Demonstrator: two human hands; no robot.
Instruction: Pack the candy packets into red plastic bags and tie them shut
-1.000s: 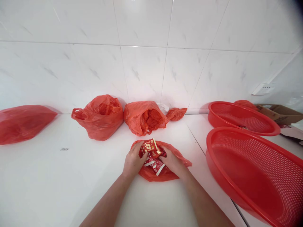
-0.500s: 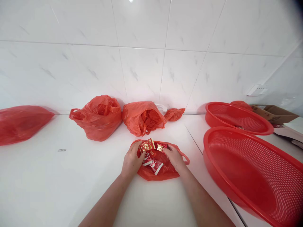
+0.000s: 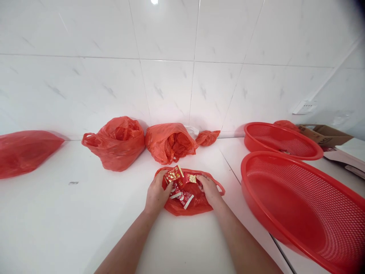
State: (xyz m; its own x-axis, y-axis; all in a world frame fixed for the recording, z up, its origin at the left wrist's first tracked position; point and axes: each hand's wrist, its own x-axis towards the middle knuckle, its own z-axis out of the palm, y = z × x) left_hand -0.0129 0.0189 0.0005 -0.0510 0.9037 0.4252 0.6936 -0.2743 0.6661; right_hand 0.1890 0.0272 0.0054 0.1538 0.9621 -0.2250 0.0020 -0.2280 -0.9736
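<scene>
Both hands work in one open red bag (image 3: 186,205) lying flat on the white counter (image 3: 57,220): the left hand (image 3: 155,194) pinches a red-and-gold packet (image 3: 173,174), the right hand (image 3: 210,189) grips another packet (image 3: 190,178), with more below, their count unclear. Behind the bag sit four more red bags, the leftmost (image 3: 27,152) cut off; right of it lie two red baskets, the nearer (image 3: 302,205) cropped

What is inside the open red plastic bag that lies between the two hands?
The open red plastic bag holds small red packets with gold and white print. The left hand and the right hand cover some of them, and anything underneath is hidden.
</scene>
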